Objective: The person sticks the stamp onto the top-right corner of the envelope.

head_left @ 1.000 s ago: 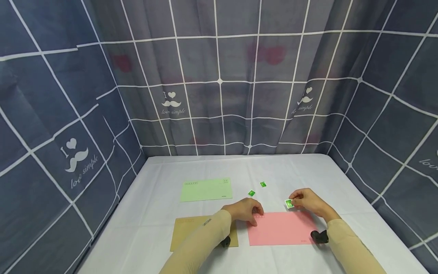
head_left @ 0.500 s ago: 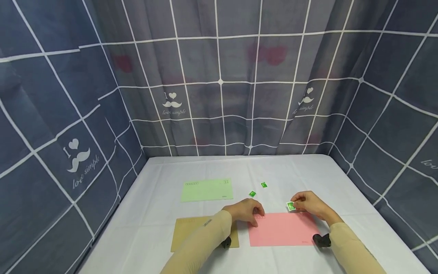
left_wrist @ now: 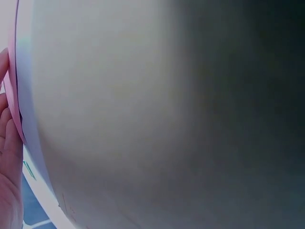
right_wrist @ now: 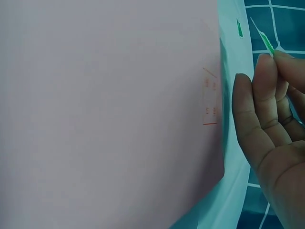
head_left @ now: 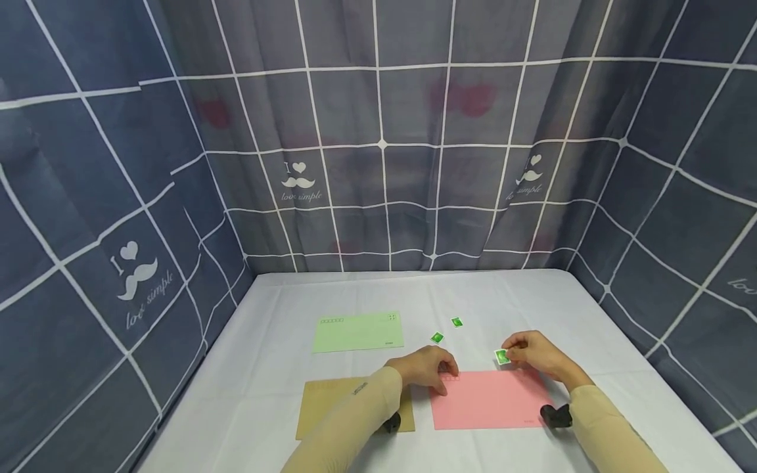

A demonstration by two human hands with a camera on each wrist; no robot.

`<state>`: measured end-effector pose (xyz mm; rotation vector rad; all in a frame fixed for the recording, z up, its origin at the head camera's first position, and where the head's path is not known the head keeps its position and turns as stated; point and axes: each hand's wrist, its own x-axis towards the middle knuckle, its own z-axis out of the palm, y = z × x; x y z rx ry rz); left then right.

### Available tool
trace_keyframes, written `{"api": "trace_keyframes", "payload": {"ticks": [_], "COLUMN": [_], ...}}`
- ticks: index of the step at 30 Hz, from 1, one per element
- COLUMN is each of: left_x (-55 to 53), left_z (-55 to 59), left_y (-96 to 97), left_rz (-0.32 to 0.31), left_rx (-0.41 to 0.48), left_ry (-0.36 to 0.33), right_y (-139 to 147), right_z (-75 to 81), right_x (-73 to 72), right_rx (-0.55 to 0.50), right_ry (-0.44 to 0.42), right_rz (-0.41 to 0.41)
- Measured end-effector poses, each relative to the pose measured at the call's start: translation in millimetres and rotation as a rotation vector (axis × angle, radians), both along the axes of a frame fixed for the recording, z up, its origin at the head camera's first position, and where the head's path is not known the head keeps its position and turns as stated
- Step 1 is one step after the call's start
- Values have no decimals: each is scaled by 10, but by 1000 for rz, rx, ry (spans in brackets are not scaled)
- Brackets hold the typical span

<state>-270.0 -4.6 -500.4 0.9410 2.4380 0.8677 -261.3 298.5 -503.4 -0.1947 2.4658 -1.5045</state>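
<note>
A pink envelope (head_left: 491, 401) lies flat near the table's front, in front of both hands. My left hand (head_left: 421, 366) rests at its upper left corner, thumb and fingers spread over the edge. Between thumb and forefinger, my right hand (head_left: 535, 351) pinches a small green stamp with a white border (head_left: 502, 357), just beyond the envelope's upper right edge. In the right wrist view that stamp (right_wrist: 267, 42) appears nearly edge-on at the fingertips. Two more green stamps (head_left: 437, 337) (head_left: 457, 322) lie on the table beyond the left hand.
A light green envelope (head_left: 357, 332) lies farther back on the left. Nearer, a tan envelope (head_left: 325, 404) is partly covered by the left sleeve. All lie on a white-covered table (head_left: 254, 394) with dark checked curtains (head_left: 408, 171) on three sides.
The head view has shifted slightly, moving the scene a little down in the picture. The left hand stays at the envelope's corner, and the right hand still pinches the stamp in nearly the same place.
</note>
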Motion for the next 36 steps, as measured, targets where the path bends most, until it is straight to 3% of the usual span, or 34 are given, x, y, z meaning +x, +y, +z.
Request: {"api": "trace_keyframes", "payload": {"ticks": [11, 36], "left_x": [4, 0], "left_z": [20, 47], "left_y": [2, 21], "left_rz": [1, 8], "left_rx": [11, -5], "left_ry": [-13, -25], "right_y": [17, 105], "right_z": [22, -6], "right_x": [29, 53], "right_rx": [-51, -28], "right_ry": [4, -1], "right_rz": [64, 54]}}
